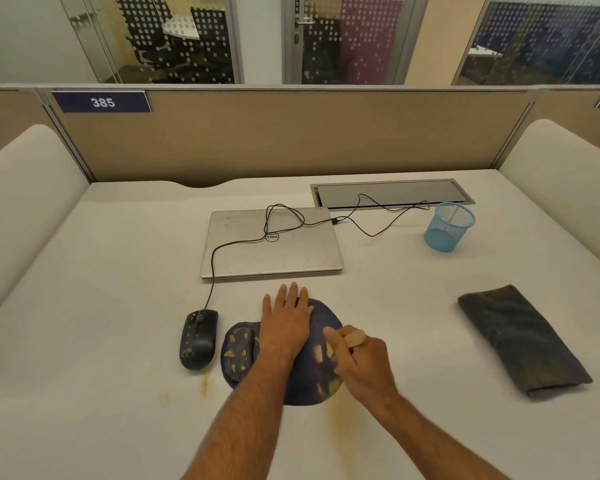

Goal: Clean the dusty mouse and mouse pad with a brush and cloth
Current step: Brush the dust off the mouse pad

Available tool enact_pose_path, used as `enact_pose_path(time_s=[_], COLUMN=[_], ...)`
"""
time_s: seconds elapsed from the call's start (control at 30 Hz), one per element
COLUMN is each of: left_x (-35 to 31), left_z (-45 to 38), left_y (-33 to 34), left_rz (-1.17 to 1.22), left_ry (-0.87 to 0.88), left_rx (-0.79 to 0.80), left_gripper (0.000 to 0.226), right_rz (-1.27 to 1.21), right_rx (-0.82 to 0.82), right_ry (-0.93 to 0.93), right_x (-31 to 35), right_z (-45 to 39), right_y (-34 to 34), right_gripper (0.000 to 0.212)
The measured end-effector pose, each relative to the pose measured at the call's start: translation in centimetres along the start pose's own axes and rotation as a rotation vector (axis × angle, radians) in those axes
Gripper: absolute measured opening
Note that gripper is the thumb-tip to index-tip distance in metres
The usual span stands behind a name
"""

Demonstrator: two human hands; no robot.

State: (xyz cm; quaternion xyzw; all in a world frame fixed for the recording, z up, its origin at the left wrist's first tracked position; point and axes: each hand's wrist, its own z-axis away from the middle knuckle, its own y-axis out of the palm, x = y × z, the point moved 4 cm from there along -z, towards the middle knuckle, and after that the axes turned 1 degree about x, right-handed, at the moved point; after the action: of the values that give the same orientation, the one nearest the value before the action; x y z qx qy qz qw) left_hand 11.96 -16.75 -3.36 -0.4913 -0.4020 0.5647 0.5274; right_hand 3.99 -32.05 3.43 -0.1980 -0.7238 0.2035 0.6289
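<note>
While the left hand point(286, 323) presses flat, fingers together, on the dusty dark-blue mouse pad point(312, 372) and the right hand point(362, 362) grips a pale wooden brush point(352, 339), the black corded mouse point(199, 339) lies just left, before a closed silver "DELL" laptop point(271, 244).

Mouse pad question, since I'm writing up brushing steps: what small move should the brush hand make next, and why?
Probably sweep the brush toward the wrist rest, where yellowish clumps sit. The right hand grips it over the mouse pad, which the left hand presses flat; dust already smears the desk by the near edge.
</note>
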Motion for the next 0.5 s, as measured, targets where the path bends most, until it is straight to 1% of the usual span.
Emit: enact_pose_path(time_s=[0.1, 0.13, 0.17, 0.23, 0.3, 0.33, 0.37, 0.4, 0.47, 0.5], left_x=[0.0, 0.0, 0.0, 0.0, 0.0, 0.0, 0.0, 0.0, 0.0, 0.0], left_z=[0.0, 0.0, 0.0, 0.0, 0.0, 0.0, 0.0, -0.1, -0.1, -0.1], left_y=[0.0, 0.0, 0.0, -0.1, 0.0, 0.0, 0.0, 0.0, 0.1, 0.1], left_rz=[0.001, 0.000, -0.001, 0.000, 0.000, -0.001, -0.002, -0.002, 0.003, 0.006], left_ry=[-0.001, 0.000, 0.002, 0.003, 0.000, 0.000, 0.000, 0.001, 0.003, 0.004], left_rx=[0.000, 0.000, 0.000, -0.003, -0.008, -0.012, -0.013, -0.013, -0.016, -0.017], left_gripper=[0.055, 0.055, 0.055, 0.055, 0.055, 0.055, 0.055, 0.055, 0.055, 0.055], right_rz=[0.067, 0.054, 0.017, -0.069, -0.078, -0.058, -0.028, 0.015, 0.078, 0.060], right_rx=[0.180, 0.201, 0.190, 0.095, -0.016, -0.031, -0.004, 0.057, 0.188, 0.203], right_ry=[0.054, 0.072, 0.091, 0.094, 0.022, -0.016, -0.034, -0.033, -0.008, 0.018], right_x=[-0.3, -0.5, -0.5, -0.4, -0.2, 0.1, 0.3, 0.3, -0.3, -0.5], right_z=[0.4, 0.6, 0.6, 0.5, 0.4, 0.4, 0.5, 0.6, 1.1, 1.1], right_y=[1.0, 1.0, 0.9, 0.2, -0.4, -0.5, -0.4, 0.0, 0.6, 0.6], right_gripper=[0.050, 0.053, 0.057, 0.057, 0.049, 0.043, 0.039, 0.039, 0.045, 0.050])
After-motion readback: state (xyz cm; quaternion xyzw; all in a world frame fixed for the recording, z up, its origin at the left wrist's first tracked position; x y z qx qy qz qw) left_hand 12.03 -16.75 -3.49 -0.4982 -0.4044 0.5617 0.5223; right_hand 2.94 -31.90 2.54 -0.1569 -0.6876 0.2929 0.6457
